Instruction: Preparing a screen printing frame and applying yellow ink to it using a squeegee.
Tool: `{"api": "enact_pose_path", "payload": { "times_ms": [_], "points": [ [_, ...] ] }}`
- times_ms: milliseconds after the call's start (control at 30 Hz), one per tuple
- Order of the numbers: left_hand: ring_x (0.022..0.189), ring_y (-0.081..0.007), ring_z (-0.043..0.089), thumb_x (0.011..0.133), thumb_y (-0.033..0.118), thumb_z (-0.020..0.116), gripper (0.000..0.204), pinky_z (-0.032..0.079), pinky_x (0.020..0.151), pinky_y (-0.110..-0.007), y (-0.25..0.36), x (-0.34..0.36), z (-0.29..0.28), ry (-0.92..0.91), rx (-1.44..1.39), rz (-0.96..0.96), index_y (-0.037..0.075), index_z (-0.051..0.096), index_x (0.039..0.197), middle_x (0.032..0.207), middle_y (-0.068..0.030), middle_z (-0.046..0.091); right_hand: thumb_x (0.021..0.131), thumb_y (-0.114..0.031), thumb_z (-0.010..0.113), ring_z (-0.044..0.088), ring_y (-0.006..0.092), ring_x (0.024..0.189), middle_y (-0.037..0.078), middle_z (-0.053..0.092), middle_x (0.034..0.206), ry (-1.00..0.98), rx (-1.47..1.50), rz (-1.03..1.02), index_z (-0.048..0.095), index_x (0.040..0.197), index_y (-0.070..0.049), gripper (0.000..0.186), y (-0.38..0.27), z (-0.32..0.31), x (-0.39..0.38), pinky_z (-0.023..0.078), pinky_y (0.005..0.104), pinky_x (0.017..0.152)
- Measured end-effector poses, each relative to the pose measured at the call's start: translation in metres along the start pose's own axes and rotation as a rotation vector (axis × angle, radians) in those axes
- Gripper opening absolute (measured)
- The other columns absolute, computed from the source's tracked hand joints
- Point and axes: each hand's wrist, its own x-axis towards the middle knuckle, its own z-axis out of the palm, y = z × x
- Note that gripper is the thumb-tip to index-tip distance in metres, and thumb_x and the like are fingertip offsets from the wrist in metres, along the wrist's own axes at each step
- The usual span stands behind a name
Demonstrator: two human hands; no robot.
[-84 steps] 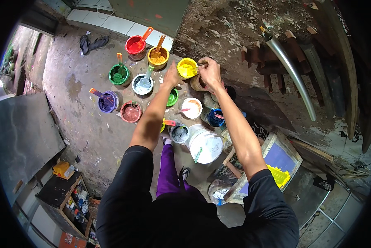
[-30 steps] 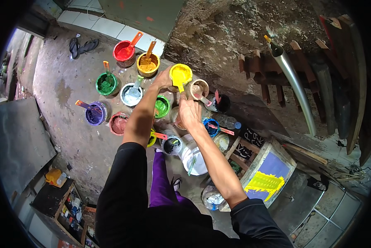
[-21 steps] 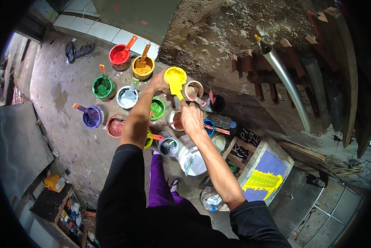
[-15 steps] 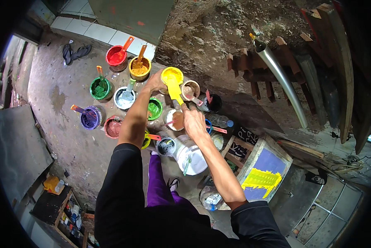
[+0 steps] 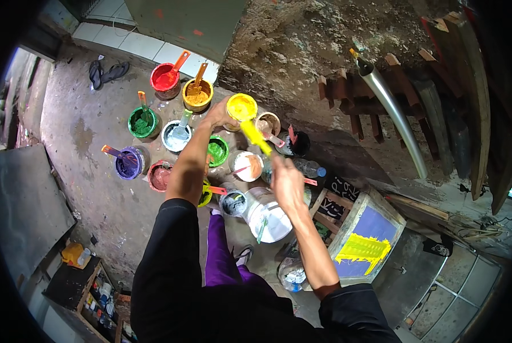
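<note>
My left hand (image 5: 220, 114) grips the side of a tub of bright yellow paint (image 5: 241, 106) at the far middle of the group. In my right hand (image 5: 288, 182), a little blurred by motion, is the handle of a yellow spatula (image 5: 255, 136). Its blade is coated in yellow paint and sits just outside the tub's near rim. Beside the yellow tub stand a tub of pale brown paint (image 5: 265, 123) and a tub of orange-yellow paint (image 5: 197, 96). Below my left wrist is a tub of bright green paint (image 5: 216, 151).
More open tubs surround my arms: red (image 5: 163, 79), dark green (image 5: 140, 123), purple (image 5: 128, 164), and a large white bucket (image 5: 273, 223). A framed screen (image 5: 363, 243) smeared yellow leans at right. Sandals (image 5: 106, 73) lie far left. A rough wall (image 5: 290, 57) rises at far right.
The spatula and my right hand have moved right and nearer, so the blade has come away from the tub's mouth. My left hand stays on the tub. The whole view has shifted slightly.
</note>
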Motion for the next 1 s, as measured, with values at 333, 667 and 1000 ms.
{"api": "enact_pose_path", "payload": {
  "times_ms": [333, 667, 1000],
  "points": [
    [0.119, -0.0225, 0.056, 0.051, 0.000, 0.086, 0.098, 0.042, 0.107, -0.033, 0.002, 0.001, -0.004, -0.022, -0.107, 0.064, 0.006, 0.045, 0.139, 0.127, -0.0083, 0.061, 0.100, -0.013, 0.046, 0.064, 0.0344, 0.068, 0.020, 0.064, 0.074, 0.268, 0.464, 0.231, 0.056, 0.112, 0.000, 0.020, 0.007, 0.094, 0.072, 0.046, 0.0467, 0.063],
    [0.118, -0.0220, 0.057, 0.052, 0.005, 0.087, 0.100, 0.043, 0.106, -0.032, 0.011, 0.005, -0.012, -0.041, -0.161, 0.035, 0.006, 0.043, 0.142, 0.125, -0.0082, 0.063, 0.097, -0.005, 0.047, 0.062, 0.0472, 0.077, 0.028, 0.062, 0.080, 0.420, 0.320, 0.021, 0.039, 0.128, -0.005, 0.032, -0.027, 0.137, 0.075, 0.044, 0.0534, 0.065],
    [0.116, -0.0198, 0.057, 0.052, 0.004, 0.087, 0.096, 0.043, 0.105, -0.031, 0.008, 0.009, -0.009, -0.004, -0.085, 0.005, 0.005, 0.047, 0.139, 0.125, -0.0075, 0.063, 0.096, -0.007, 0.047, 0.056, 0.0555, 0.085, 0.034, 0.062, 0.087, 0.101, 0.318, 0.256, 0.039, 0.116, -0.007, 0.021, -0.015, 0.115, 0.089, 0.039, 0.0593, 0.069]
  ]
}}
